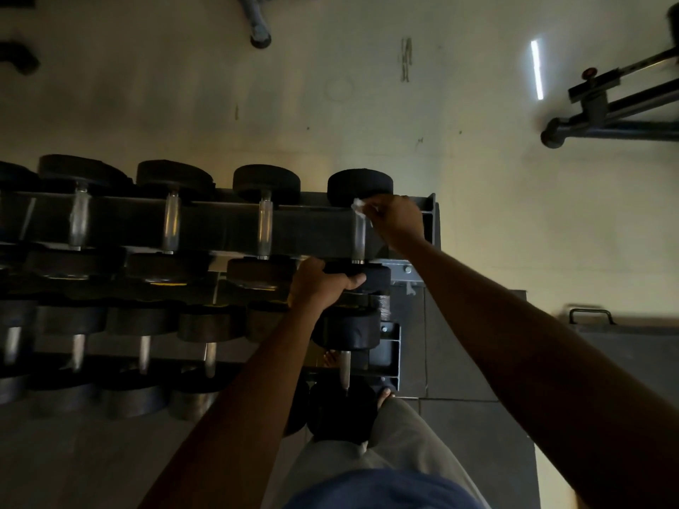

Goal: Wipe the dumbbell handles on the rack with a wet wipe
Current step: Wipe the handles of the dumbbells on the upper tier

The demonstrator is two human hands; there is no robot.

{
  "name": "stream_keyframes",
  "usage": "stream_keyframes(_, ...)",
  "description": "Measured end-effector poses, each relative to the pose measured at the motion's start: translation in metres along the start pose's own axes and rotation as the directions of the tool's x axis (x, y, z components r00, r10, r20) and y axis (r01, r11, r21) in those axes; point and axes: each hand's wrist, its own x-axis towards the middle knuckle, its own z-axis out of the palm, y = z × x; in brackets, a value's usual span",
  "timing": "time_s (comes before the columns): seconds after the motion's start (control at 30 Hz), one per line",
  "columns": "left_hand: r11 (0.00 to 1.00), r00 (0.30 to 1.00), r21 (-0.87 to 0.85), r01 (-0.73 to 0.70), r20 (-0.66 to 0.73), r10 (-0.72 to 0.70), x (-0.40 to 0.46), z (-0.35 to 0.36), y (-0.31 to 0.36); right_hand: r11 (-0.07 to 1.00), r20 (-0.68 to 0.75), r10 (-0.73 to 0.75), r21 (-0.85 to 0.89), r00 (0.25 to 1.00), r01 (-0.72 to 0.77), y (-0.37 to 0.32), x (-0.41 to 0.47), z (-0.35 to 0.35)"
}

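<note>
Looking down in dim light, I am losing most detail on the rack [428,214], and its lower rows are blurring into shadow at the left edge. My right hand [398,222] is pinching the wet wipe [358,205] in curled fingers against the far end of the handle [358,236] of the rightmost dumbbell [362,229], beside its far head. My left hand [319,284] is gripping that dumbbell's near head, fingers wrapped over it.

two hands [323,284], one wipe [358,205], one rack [428,214]
</note>
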Motion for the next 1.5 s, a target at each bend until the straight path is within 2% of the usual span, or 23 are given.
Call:
stream_keyframes(0.17,0.999,0.999,0.000,0.033,0.000,-0.033,0.000,0.000,0.002,0.997,0.016,-0.046,-0.065,0.999,0.047,-0.012,-0.001,-0.002)
stream_keyframes(0.37,0.999,0.999,-0.011,0.042,-0.002,-0.042,-0.002,-0.001,0.002,0.923,0.077,-0.024,-0.382,0.997,0.052,-0.043,0.004,0.006)
stream_keyframes(0.5,0.999,0.999,-0.022,0.043,0.000,-0.043,-0.004,-0.001,0.003,0.873,0.140,-0.024,-0.479,0.990,0.089,-0.063,0.008,0.012)
stream_keyframes(0.63,0.999,0.999,-0.008,0.038,-0.006,-0.038,-0.005,0.000,0.004,0.945,0.046,0.045,-0.326,0.998,-0.028,-0.052,0.003,0.020)
stream_keyframes(0.73,1.000,1.000,-0.012,0.023,-0.012,-0.023,-0.005,0.000,0.003,0.992,-0.129,0.088,-0.075,0.988,-0.098,-0.037,-0.012,0.024)
stream_keyframes(0.8,0.999,1.000,-0.024,0.028,-0.007,-0.028,-0.004,0.000,0.002,0.975,-0.151,0.188,0.148,0.970,-0.166,-0.029,-0.017,0.028)
stream_keyframes(0.87,0.999,1.000,-0.034,0.028,0.000,-0.028,-0.002,-0.002,0.002,0.908,-0.102,0.296,0.338,0.950,-0.247,-0.026,-0.016,0.031)
stream_keyframes(0.93,0.998,0.999,-0.047,0.031,0.016,-0.030,0.000,-0.002,0.002,0.783,-0.027,0.404,0.528,0.914,-0.330,-0.028,-0.014,0.032)
stream_keyframes(1.03,0.998,0.999,-0.046,0.039,0.012,-0.038,-0.002,-0.003,0.002,0.480,0.172,0.554,0.733,0.814,-0.481,-0.033,-0.019,0.029)
stream_keyframes(1.1,0.998,0.999,-0.041,0.041,0.002,-0.041,-0.003,-0.003,0.002,0.277,0.312,0.595,0.785,0.740,-0.554,-0.036,-0.023,0.023)
stream_keyframes(1.13,0.998,0.999,-0.038,0.041,-0.001,-0.041,-0.004,-0.002,0.003,0.225,0.369,0.600,0.773,0.710,-0.593,-0.035,-0.022,0.022)
stream_keyframes(1.23,0.999,0.999,-0.032,0.036,-0.003,-0.036,-0.004,-0.002,0.004,0.181,0.515,0.614,0.646,0.599,-0.741,-0.038,-0.007,0.013)
stream_keyframes(1.3,1.000,1.000,-0.015,0.021,0.005,-0.021,-0.005,-0.002,0.004,0.124,0.587,0.602,0.601,0.541,-0.790,-0.032,0.005,0.017)
stream_keyframes(1.43,0.999,0.999,0.009,0.035,0.022,-0.035,-0.005,-0.004,0.004,0.056,0.623,0.548,0.639,0.559,-0.767,-0.028,0.000,0.009)
stream_keyframes(1.5,0.999,0.999,0.004,0.042,0.033,-0.042,-0.006,-0.005,0.005,-0.013,0.640,0.476,0.692,0.604,-0.722,-0.025,-0.008,0.003)
